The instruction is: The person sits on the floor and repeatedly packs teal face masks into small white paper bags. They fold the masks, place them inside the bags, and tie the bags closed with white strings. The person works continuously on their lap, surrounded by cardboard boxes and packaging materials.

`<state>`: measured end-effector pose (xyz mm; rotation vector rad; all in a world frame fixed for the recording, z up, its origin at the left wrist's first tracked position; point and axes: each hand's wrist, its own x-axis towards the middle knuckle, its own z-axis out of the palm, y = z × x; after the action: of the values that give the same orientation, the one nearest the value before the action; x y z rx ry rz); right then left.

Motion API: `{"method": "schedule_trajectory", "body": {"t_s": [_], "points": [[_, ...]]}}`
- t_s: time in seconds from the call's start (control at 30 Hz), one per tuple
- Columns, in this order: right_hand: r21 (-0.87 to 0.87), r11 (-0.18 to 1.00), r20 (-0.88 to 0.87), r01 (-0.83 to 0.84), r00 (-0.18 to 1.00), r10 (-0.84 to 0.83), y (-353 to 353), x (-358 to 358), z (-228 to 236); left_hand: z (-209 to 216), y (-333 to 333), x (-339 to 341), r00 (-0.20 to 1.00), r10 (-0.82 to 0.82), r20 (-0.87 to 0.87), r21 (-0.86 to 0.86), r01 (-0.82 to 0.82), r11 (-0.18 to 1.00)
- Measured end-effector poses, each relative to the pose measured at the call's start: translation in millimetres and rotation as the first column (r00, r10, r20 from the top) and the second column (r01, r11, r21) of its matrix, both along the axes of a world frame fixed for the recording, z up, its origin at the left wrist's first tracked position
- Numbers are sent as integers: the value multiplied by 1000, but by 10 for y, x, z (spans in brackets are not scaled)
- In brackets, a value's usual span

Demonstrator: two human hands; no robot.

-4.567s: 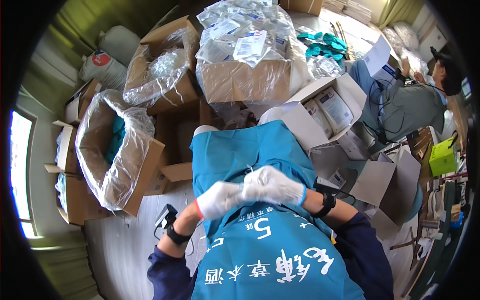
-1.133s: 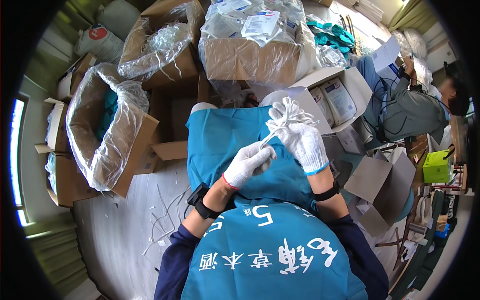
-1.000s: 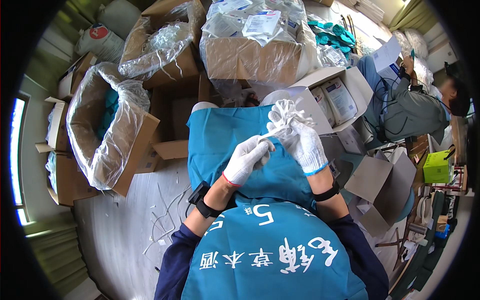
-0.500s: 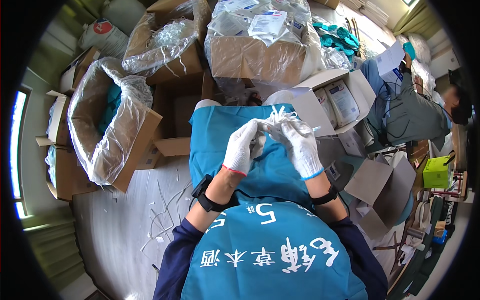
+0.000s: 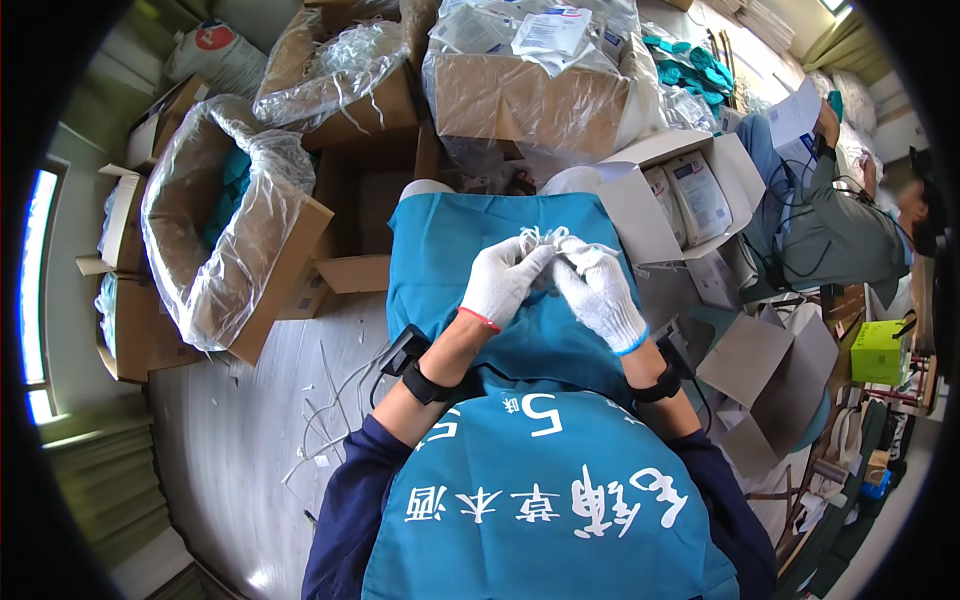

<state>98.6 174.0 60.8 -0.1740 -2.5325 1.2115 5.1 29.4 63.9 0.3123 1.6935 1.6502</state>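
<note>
Over my lap, which a teal apron [image 5: 430, 250] covers, both gloved hands meet around a small bundle of white strings [image 5: 548, 238]. My left hand [image 5: 502, 277], in a white knit glove with a red cuff, pinches the bundle from the left. From the other side my right hand [image 5: 600, 293], whose glove has a blue cuff, closes on it too. Loops and loose ends stick out above the fingertips. The part of the bundle between the palms is hidden.
Ahead stands a carton [image 5: 530, 100] of flat white packets. A plastic-lined carton [image 5: 275, 325] with teal cloth is at left, behind it a carton of white strings [image 5: 365, 115]. An open white box [image 5: 640, 215] holds packets at right; beyond it sits another person [image 5: 840, 235].
My hands have drawn closer together, and the left fingers now reach over the bundle. The string ends fan out less than before. My view has shifted slightly.
</note>
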Motion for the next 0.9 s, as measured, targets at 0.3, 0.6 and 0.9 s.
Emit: {"method": "schedule_trajectory", "body": {"t_s": [0.3,0.6,0.9], "points": [[-706,694,160,141,986,-38,27,15,117,-115,-157,-47,957,-202,-209,-90,187,978],[-788,568,208,237,971,-117,53,32,77,-186,-326,-89,867,-266,-421,-156,220,963],[-775,573,277,268,958,-74,-70,17,122,-44,-287,-53,962,-253,108,-173,268,948]]}}
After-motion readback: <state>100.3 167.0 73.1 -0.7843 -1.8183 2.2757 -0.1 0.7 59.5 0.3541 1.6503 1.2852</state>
